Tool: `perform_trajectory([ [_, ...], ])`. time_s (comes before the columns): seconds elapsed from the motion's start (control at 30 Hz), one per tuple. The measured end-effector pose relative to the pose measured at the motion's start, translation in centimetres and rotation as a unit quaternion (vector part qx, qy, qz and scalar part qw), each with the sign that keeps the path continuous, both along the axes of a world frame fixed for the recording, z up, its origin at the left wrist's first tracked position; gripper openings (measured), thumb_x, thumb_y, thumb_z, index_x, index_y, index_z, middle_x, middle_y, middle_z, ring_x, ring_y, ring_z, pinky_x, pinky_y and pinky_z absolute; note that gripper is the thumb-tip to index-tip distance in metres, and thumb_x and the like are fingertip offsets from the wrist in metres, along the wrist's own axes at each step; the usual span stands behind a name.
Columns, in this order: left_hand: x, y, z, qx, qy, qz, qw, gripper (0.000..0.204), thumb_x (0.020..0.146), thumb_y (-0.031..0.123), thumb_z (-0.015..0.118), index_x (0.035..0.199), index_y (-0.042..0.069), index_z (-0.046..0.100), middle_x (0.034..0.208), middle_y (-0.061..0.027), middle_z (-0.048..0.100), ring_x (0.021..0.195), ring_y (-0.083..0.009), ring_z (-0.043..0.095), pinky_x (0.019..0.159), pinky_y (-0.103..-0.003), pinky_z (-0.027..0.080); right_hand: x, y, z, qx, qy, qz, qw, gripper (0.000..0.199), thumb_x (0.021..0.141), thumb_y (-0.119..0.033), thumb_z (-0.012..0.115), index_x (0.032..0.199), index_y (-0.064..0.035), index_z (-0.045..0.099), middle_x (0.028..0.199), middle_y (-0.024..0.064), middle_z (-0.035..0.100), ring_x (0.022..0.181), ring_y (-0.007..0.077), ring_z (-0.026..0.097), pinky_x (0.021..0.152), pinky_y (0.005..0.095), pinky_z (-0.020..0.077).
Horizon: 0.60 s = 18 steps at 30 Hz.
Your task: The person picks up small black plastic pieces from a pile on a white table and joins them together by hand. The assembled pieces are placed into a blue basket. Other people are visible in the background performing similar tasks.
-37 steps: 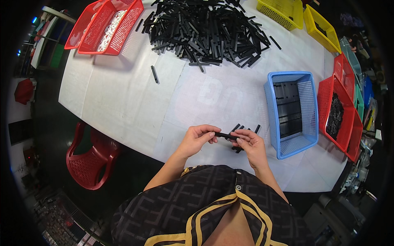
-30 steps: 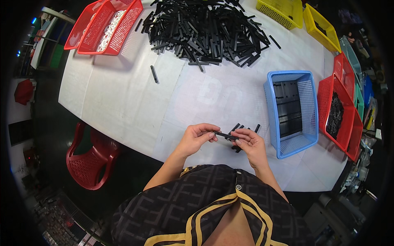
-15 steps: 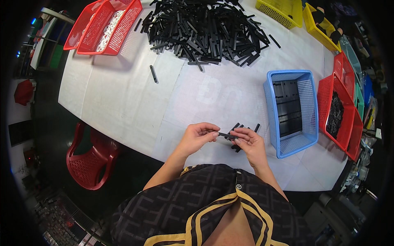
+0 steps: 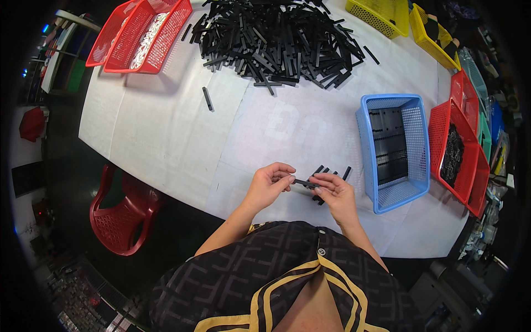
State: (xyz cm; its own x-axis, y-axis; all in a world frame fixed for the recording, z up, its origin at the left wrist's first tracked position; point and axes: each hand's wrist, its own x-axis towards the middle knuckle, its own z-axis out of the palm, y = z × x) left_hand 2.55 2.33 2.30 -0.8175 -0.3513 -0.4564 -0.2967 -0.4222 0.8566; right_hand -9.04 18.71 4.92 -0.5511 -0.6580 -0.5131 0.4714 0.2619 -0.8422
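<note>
Between my two hands I hold a slim black bar [image 4: 303, 182] level above the near part of the table. My left hand [image 4: 270, 184] pinches its left end between thumb and fingers. My right hand [image 4: 335, 191] grips the other end, its fingertips covering part of it. Just behind and under my right hand lie several loose black bars [image 4: 347, 173], partly hidden by the fingers. To the right of that hand stands a blue plastic basket [image 4: 367, 166] with rows of black bars [image 4: 390, 145] stacked inside.
A large heap of black bars [image 4: 276, 47] covers the table's far middle. One bar [image 4: 207, 99] lies apart at left. Red baskets [image 4: 172, 47] with white pieces stand far left; yellow baskets [image 4: 381, 20] far right. A red basket [image 4: 437, 138] holds small dark parts. A red chair [image 4: 124, 221] stands left.
Both hands keep their hold on the bar and have barely moved. At the far right, another person's dark-covered hands have shifted over the yellow basket.
</note>
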Motion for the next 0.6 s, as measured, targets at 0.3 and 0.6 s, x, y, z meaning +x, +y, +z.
perform_trajectory([
  [0.3, 0.1, 0.0, -0.2, -0.028, 0.031, -0.015, 0.999, 0.014, 0.084, 0.006, 0.061, 0.095, -0.002, 0.061, 0.075, -0.0058, 0.063, 0.061, -0.0067, 0.055, 0.056, -0.02, 0.044, 0.0, 0.2, -0.4, 0.009, -0.028, -0.006, 1.0, 0.027, 0.086, 0.002, 0.051, 0.113, 0.0056, 0.05, 0.106, 0.0188, 0.061, 0.094, 0.0217, 0.062, 0.079, 0.0284, 0.052],
  [0.6, 0.1, -0.3, 0.6, 0.009, -0.035, -0.038, 0.999, 0.017, 0.085, 0.013, 0.062, 0.089, -0.004, 0.062, 0.066, -0.0054, 0.06, 0.055, -0.007, 0.053, 0.049, -0.02, 0.042, 0.1, -0.1, 0.2, 0.045, -0.049, -0.004, 0.998, 0.026, 0.092, -0.006, 0.046, 0.115, 0.0037, 0.048, 0.086, 0.015, 0.063, 0.08, 0.0221, 0.066, 0.069, 0.0277, 0.0535],
])
